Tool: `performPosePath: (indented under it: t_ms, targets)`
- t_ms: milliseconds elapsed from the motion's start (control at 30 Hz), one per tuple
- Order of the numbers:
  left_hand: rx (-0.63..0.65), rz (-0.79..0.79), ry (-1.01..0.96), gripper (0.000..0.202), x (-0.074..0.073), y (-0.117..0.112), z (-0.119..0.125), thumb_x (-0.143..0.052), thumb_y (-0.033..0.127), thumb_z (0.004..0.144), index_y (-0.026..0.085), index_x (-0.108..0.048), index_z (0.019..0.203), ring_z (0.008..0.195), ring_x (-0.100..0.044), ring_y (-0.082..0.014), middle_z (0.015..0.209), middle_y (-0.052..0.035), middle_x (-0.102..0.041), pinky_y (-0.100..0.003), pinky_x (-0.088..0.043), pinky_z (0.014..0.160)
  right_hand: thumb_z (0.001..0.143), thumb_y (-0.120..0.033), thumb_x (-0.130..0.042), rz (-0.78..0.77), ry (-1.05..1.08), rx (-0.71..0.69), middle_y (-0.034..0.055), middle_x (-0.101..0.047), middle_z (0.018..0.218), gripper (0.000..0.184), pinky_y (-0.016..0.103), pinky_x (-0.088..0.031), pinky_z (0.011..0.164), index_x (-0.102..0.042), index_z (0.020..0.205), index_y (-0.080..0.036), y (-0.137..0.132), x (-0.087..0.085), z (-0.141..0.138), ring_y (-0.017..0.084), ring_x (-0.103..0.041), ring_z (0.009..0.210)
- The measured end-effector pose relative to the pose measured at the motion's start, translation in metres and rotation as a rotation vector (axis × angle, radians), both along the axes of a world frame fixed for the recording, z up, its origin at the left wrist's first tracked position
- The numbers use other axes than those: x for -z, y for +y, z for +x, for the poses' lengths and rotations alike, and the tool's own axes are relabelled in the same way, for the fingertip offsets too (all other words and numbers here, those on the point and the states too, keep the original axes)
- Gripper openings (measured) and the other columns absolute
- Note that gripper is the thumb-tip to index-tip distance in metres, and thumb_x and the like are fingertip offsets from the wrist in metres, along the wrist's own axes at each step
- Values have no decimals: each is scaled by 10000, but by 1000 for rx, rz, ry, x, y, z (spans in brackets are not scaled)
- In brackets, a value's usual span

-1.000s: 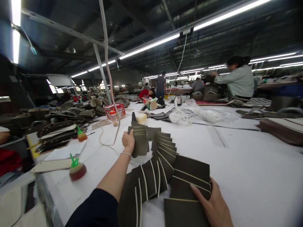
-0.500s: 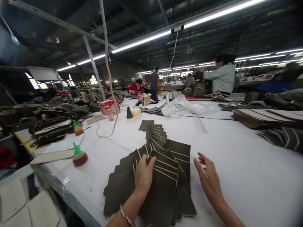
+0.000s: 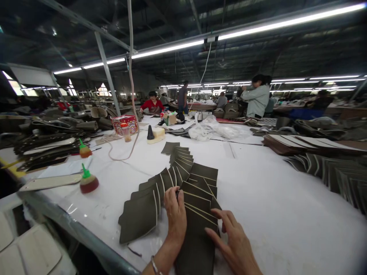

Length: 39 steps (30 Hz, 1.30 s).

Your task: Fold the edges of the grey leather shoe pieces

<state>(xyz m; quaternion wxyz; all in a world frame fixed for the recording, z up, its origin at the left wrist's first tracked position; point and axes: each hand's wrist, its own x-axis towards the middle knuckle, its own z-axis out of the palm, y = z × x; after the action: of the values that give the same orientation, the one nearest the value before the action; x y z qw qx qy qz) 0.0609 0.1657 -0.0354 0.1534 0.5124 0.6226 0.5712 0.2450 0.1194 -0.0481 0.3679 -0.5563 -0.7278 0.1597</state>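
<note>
My left hand [image 3: 175, 217] is closed at the left edge of a stack of dark grey-green, leather-like panels [image 3: 196, 233] with pale edge strips. A small dark bit shows between its thumb and fingers; I cannot make out whether it is a panel's corner. My right hand [image 3: 233, 238] has its fingers apart, with thumb and fingertips at the right edge of the same stack. To the left lies a fan of overlapping panels [image 3: 139, 217], apart from the near stack. More panels [image 3: 182, 160] curve away in a row behind my hands.
Two squeeze bottles with green nozzles, one holding dark red liquid [image 3: 89, 183] and one orange [image 3: 85, 149], stand at left. Behind are a cream block with a black cone [image 3: 156, 135], a hanging cable [image 3: 131, 76] and plastic bags [image 3: 210, 129]. Stacked pieces [image 3: 329, 172] lie right. Several people work beyond.
My right hand has moved left from beside the panels onto the stack's right edge. A white gap has opened between the left fan and the near stack. The view has shifted slightly.
</note>
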Motion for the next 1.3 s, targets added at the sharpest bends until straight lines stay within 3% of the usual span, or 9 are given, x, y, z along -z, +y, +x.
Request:
performPosePath:
  t_ms: [167,267,500,633,767,900,1000,1167,1300]
  targets:
    - [25,11,-7,257,1,-22,-10,-407,377,955,202,-568,1054,1094,-534,-264,1114,-115,-576,-471,-424,1013,901,-435,-607,-24,-109,25,37,-694,1038,360,382,-563,719,-531,1216,-278,-14,14,-7,248,-677,797]
    - [58,-23,15,230,9,-38,-17,-460,341,920,213,-587,1063,1105,-543,-275,1128,-110,-587,-482,-431,1007,926,-378,-568,-30,-99,31,20,-663,960,312,330,-555,649,-528,1223,-292,-20,10,-12,224,-675,749]
    - [146,-126,25,178,22,-59,-21,-522,238,847,215,-619,994,990,-597,-257,1024,-82,-637,-438,-484,918,805,-390,-705,80,-299,95,49,-577,956,219,414,-470,690,-648,990,-287,-27,-1,-17,272,-622,810]
    - [139,-128,28,161,19,-66,-19,-508,231,851,219,-630,956,965,-606,-252,991,-77,-643,-423,-485,903,799,-349,-669,57,-312,109,52,-595,908,91,411,-407,699,-635,809,-266,-28,-12,-18,300,-595,860]
    - [137,-95,43,192,2,-74,-24,-489,293,885,224,-651,963,966,-605,-269,998,-90,-658,-441,-461,910,893,-430,-544,-116,-122,28,4,-590,733,231,372,-378,689,-573,745,-255,-34,-37,-11,235,-553,713]
    - [429,-165,98,245,-35,-86,-33,-489,332,909,231,-712,925,938,-618,-236,970,-61,-703,-358,-454,873,907,-525,-542,-455,233,-178,-49,-443,622,343,268,-324,544,-501,732,-232,-49,-59,-2,149,-441,582]
    - [690,-440,82,228,-55,-97,-37,-540,292,852,203,-729,760,762,-592,-181,763,-16,-684,-268,-414,676,862,-586,-595,-624,402,-272,-81,-369,582,406,233,-252,457,-482,730,-218,-61,-62,3,98,-357,490]
    - [965,-791,-116,181,-52,-112,-41,-605,264,717,145,-741,721,561,-409,-96,574,38,-527,-216,-257,504,831,-600,-657,-836,564,-383,-95,-375,571,445,213,-188,417,-468,737,-208,-84,-46,5,59,-296,443]
    - [1021,-994,-327,173,-40,-121,-43,-683,284,611,126,-725,666,495,-412,-85,522,33,-532,-208,-281,483,844,-581,-650,-897,575,-407,-93,-384,560,421,219,-199,443,-469,754,-211,-102,-34,3,77,-321,477]
